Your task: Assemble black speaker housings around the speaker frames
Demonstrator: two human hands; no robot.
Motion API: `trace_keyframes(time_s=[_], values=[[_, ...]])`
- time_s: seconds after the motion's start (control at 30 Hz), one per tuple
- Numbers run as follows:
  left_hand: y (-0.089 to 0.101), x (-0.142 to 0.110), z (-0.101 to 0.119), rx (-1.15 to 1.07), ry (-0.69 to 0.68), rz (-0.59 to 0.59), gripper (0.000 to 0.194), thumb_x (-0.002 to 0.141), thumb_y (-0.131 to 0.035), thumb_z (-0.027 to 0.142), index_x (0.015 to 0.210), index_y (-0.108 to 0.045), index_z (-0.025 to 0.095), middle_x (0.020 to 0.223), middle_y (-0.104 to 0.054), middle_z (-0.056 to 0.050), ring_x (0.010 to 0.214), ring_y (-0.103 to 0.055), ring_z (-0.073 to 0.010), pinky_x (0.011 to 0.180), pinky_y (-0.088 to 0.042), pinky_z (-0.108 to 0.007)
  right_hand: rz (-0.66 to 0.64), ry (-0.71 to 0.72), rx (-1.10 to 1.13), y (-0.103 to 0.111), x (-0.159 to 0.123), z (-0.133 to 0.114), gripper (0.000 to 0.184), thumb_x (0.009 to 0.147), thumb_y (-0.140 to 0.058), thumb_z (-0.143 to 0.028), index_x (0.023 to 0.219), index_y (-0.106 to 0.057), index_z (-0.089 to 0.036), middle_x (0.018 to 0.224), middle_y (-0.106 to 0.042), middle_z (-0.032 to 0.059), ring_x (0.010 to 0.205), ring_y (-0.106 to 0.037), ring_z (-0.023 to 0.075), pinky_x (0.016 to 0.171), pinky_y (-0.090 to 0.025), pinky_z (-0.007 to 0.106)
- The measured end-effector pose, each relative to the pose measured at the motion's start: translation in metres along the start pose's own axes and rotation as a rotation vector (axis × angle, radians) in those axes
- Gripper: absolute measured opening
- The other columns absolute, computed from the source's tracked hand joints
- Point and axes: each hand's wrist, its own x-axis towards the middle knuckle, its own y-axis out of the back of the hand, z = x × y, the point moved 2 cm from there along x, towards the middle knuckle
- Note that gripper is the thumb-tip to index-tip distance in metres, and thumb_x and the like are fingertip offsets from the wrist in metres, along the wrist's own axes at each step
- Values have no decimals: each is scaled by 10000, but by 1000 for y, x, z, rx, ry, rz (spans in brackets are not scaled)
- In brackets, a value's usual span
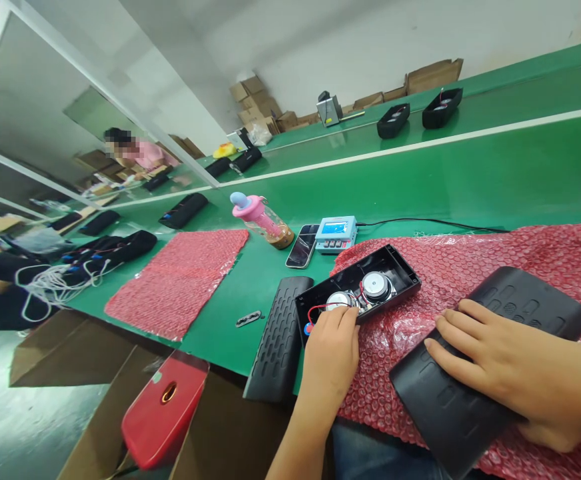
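Observation:
My left hand (331, 353) grips the near edge of an open black speaker housing (401, 283), its fingers reaching over the rim. Two round silver speaker drivers, one of them a right-hand driver (376, 287), sit inside with red wires (315, 309). My right hand (500, 360) is closed over a black speaker cover (445, 400) with oval dents, tilted above the red bubble wrap (545, 247). Its thumb is hidden. Just left of the housing lies a second black cover with oval dents (280, 340). A small grey slotted strip (248, 319) lies beside that.
Behind the housing are a light-blue tester with a screen (336, 233), a phone (302, 247) and a pink-lidded bottle (263, 220). More red bubble wrap (180, 280) and a white cable bundle (60, 283) lie left. Another person (145, 153) sits farther back. A red stool (165, 413) stands below.

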Motion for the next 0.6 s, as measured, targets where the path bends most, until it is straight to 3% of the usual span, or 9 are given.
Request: trace_keyframes(time_s=[0.13, 0.23, 0.3, 0.37, 0.43, 0.5, 0.57, 0.6], values=[[-1, -4, 4, 27, -20, 32, 251, 838, -464, 90, 1031, -619, 133, 969, -647, -86, 860, -591, -226, 777, -511, -354, -2, 4, -11, 1, 0, 0, 792, 502, -630, -363, 1221, -487, -63, 1032, -559, 195, 925, -485, 347, 856, -294, 489], [12, -12, 1, -10, -29, 115, 265, 852, -447, 112, 1068, -600, 131, 994, -635, -96, 907, -583, -217, 825, -491, -341, 5, 1, -22, 2, 0, 0, 779, 510, -622, -349, 1221, -489, -63, 1027, -563, 196, 913, -490, 345, 863, -289, 493], [23, -20, -13, -5, 52, 179, 283, 867, -418, 146, 1095, -585, 138, 1035, -622, -110, 965, -569, -225, 879, -466, -359, 13, 4, -24, 3, 0, 0, 767, 516, -611, -340, 1221, -491, -66, 1021, -567, 196, 901, -494, 341, 866, -286, 495], [29, -32, -38, 79, 251, 194, 329, 873, -387, 199, 1137, -563, 113, 1084, -602, -152, 1023, -548, -271, 912, -442, -423, 20, 7, -22, 2, 0, 1, 767, 513, -603, -338, 1222, -490, -67, 1021, -569, 196, 892, -497, 340, 863, -288, 495], [25, -47, -68, 171, 495, 75, 468, 864, -402, 310, 1238, -487, 41, 1141, -562, -222, 1085, -518, -345, 909, -428, -497, 28, 6, -18, 2, 0, 1, 778, 500, -599, -340, 1221, -491, -70, 1025, -570, 196, 891, -498, 343, 861, -290, 496], [12, -61, -92, 148, 673, -185, 680, 819, -473, 438, 1350, -366, 27, 1185, -522, -257, 1123, -499, -391, 894, -426, -534, 37, 3, -16, 1, 0, 1, 784, 489, -596, -336, 1220, -490, -72, 1028, -569, 197, 903, -495, 350, 863, -288, 498], [1, -72, -107, 59, 770, -355, 821, 769, -529, 509, 1416, -273, 73, 1240, -478, -254, 1166, -479, -395, 917, -418, -525, 43, 5, -13, 0, -1, 1, 785, 486, -594, -332, 1218, -490, -70, 1031, -568, 201, 915, -490, 359, 866, -285, 503], [-2, -76, -111, 2, 786, -373, 848, 753, -545, 520, 1428, -253, 97, 1267, -461, -241, 1192, -464, -383, 943, -405, -511, 45, 6, -11, 0, -1, 1, 784, 485, -593, -332, 1216, -490, -70, 1032, -568, 202, 919, -489, 362, 866, -285, 505]])
